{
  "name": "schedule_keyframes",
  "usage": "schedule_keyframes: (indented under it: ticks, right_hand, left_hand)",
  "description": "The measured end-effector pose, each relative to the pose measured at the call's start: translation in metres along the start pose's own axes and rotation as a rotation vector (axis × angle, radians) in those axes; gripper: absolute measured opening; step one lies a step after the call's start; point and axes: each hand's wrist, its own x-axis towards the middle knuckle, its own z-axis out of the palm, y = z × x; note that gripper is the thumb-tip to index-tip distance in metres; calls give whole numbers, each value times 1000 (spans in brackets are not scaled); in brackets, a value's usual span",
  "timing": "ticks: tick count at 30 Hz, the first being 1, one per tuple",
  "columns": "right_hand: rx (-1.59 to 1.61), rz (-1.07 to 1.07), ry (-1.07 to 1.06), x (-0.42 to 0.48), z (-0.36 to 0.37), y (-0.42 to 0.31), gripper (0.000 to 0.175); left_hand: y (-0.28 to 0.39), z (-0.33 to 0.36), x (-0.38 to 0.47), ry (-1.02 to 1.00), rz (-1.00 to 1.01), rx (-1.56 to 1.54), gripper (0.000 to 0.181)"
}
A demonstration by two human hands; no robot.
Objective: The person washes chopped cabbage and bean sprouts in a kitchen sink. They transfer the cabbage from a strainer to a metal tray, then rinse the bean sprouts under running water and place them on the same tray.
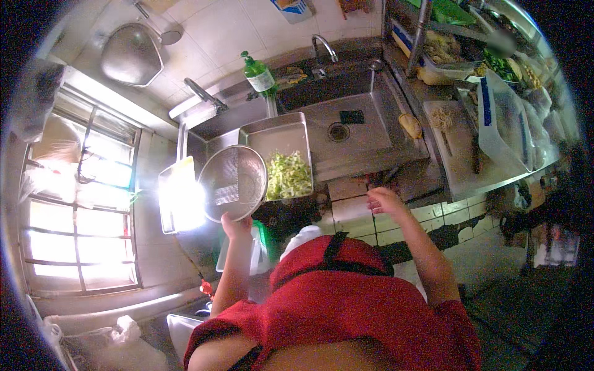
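Observation:
My left hand (235, 227) grips the near rim of a round metal mesh strainer (232, 183). No food is visible in its bowl. The strainer is tilted and overlaps the left side of a rectangular stainless-steel pan (274, 134). Chopped pale-green leafy vegetables (290, 175) lie heaped in the pan's near right part. My right hand (386, 202) hangs in the air in front of the sink's near edge, to the right of the pan. Its fingers are loosely bent and apart, with nothing held.
Behind the pan is a steel sink (352, 153) with a drain, a faucet (325, 51) and a green pump bottle (257, 74). On the right counter, a cutting board (457, 160) holds a knife (475, 153) and plastic bags. A bright lamp (181, 197) glows at left.

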Motion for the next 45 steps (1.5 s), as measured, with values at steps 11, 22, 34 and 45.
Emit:
schedule_keyframes:
  ticks: [11, 22, 34, 45]
  right_hand:
    - [-102, 135, -135, 72, 124, -1, 57]
    - [404, 252, -151, 146, 173, 40, 38]
    - [46, 126, 124, 90, 160, -95, 64]
    - [358, -144, 308, 138, 226, -116, 36]
  left_hand:
    - [-6, -36, 70, -112, -21, 157, 48]
    - [55, -4, 95, -323, 262, 407, 55]
    - [112, 115, 138, -999, 1565, 1084, 41]
    - [38, 68, 153, -987, 1205, 1349, 46]
